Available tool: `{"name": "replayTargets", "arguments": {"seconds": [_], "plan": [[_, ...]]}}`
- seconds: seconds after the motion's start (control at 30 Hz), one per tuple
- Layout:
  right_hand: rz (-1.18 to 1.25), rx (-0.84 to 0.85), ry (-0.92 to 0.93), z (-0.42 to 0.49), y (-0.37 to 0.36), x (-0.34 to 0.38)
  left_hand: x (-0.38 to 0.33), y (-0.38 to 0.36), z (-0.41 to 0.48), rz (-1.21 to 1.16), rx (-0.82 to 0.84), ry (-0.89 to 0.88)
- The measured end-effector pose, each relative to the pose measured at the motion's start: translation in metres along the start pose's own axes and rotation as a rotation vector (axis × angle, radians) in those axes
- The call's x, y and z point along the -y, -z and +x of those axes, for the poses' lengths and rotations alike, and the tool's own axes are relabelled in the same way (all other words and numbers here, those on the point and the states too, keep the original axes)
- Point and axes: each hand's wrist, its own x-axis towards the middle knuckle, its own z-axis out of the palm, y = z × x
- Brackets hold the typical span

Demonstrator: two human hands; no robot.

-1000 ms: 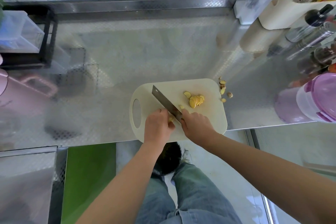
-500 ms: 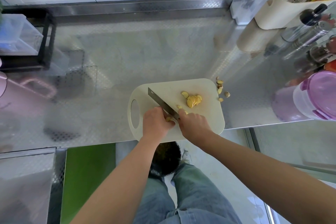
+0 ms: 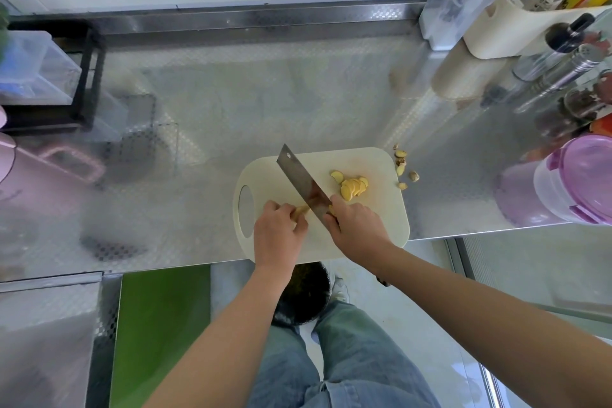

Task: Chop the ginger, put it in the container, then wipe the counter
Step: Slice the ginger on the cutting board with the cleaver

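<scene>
A cream cutting board (image 3: 381, 209) lies at the front edge of the steel counter (image 3: 265, 103). My right hand (image 3: 356, 225) grips the handle of a cleaver (image 3: 303, 180), whose blade points away to the upper left, edge down on the board. My left hand (image 3: 278, 232) pinches the uncut ginger piece (image 3: 300, 210) just left of the blade. A small heap of yellow ginger slices (image 3: 352, 187) sits on the board to the right of the blade. Several ginger scraps (image 3: 402, 166) lie on the counter off the board's right edge.
A purple lidded container (image 3: 576, 182) stands at the counter's right edge. Bottles (image 3: 563, 66), a cream holder (image 3: 516, 16) and a clear box (image 3: 450, 10) crowd the back right. A black rack with clear bins (image 3: 49, 76) and a pink handled thing (image 3: 49, 169) are at the left. A dark bin (image 3: 304, 295) is on the floor.
The cleaver blade has shifted slightly left along the ginger piece, and my left hand has drawn back with it. The slice heap is unchanged.
</scene>
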Motion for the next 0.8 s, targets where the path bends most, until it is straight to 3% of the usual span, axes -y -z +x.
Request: {"name": "replayTargets", "arguments": {"seconds": [0.8], "plan": [[-0.095,0.064,-0.014,0.030,-0.005,0.019,0.014,-0.004,0.003,-0.002,-0.021,-0.147]]}}
